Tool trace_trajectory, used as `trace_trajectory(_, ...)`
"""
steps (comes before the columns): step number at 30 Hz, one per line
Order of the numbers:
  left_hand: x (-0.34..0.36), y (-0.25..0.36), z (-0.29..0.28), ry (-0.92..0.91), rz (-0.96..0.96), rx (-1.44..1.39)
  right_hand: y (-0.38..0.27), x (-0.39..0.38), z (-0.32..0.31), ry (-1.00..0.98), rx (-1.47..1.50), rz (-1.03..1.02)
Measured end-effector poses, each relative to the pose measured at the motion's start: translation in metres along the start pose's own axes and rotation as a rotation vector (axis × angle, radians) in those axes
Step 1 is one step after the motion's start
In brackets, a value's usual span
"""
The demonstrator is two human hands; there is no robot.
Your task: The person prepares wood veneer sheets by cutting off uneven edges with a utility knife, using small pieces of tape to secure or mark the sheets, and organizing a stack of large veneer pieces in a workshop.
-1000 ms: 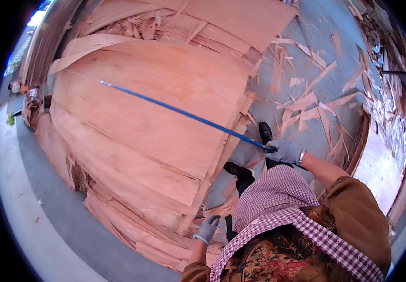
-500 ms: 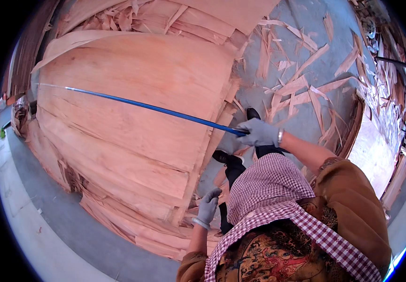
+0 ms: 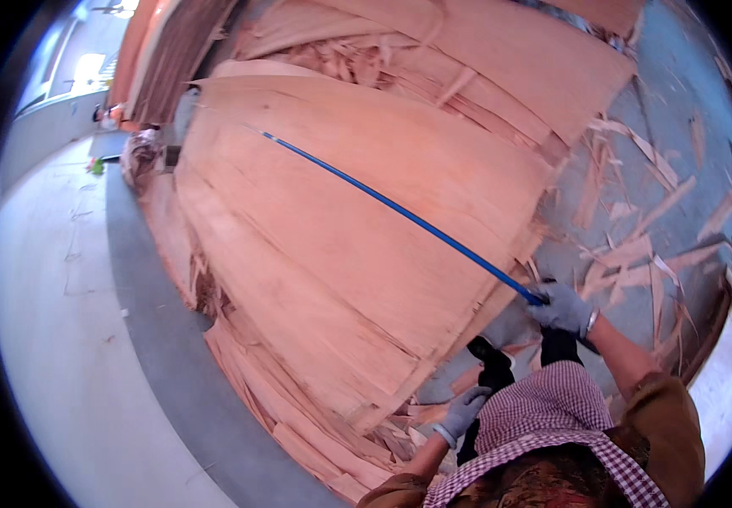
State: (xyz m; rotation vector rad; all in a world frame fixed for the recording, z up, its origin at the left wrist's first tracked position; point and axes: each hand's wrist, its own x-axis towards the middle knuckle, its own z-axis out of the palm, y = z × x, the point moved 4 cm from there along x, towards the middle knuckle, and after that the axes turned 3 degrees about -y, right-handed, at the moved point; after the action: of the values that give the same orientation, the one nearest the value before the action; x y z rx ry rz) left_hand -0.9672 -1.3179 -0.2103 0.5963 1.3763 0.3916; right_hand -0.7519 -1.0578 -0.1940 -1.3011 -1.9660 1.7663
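Note:
My right hand (image 3: 562,307), in a grey glove, is closed around the near end of a long blue pole (image 3: 400,212). The pole slants away to the upper left, over a broad stack of thin wood veneer sheets (image 3: 357,229), and narrows to a thin pale tip above the far part of the top sheet. Whether that tip touches the wood I cannot tell. My left hand (image 3: 462,413), also gloved in grey, hangs empty by my leg near the stack's close edge. Its fingers are loosely stretched and hold nothing.
Another veneer pile (image 3: 501,51) with torn pieces lies at the far side. Loose wood strips (image 3: 637,254) litter the grey floor on the right. More layered sheets (image 3: 298,423) stick out at the stack's lower left. A pale floor strip (image 3: 78,339) runs along the left.
My view has swung to the left, so the stack and both hands sit further right. The pole now slopes more steeply across the sheets, still in my right hand.

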Motion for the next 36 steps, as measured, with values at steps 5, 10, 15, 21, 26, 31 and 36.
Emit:
trace_trajectory(5,0.007,0.033,0.009,0.011,0.038,0.02,-0.012,0.004,-0.006,-0.021,0.018,0.092)
trace_trajectory(10,0.015,0.05,0.021,-0.082,0.066,-0.147,-0.023,0.027,-0.012,-0.093,0.058,0.156)
trace_trajectory(15,0.033,0.107,0.053,-0.147,0.377,-0.235,-0.024,0.013,0.041,-0.306,0.151,0.098)
trace_trajectory(21,0.037,0.032,0.054,-0.026,-0.025,-0.892,0.122,0.025,0.092,-0.167,-0.529,-0.599)
trace_trajectory(26,0.025,-0.023,0.043,0.157,-0.175,-1.048,0.244,0.098,0.009,0.319,0.527,0.454)
trace_trajectory(31,0.041,-0.048,0.036,0.223,-0.259,-0.962,0.365,0.185,-0.019,0.509,0.392,0.558)
trace_trajectory(36,0.045,-0.085,0.036,0.334,-0.382,-1.08,0.4,0.273,-0.016,0.162,-0.458,0.398)
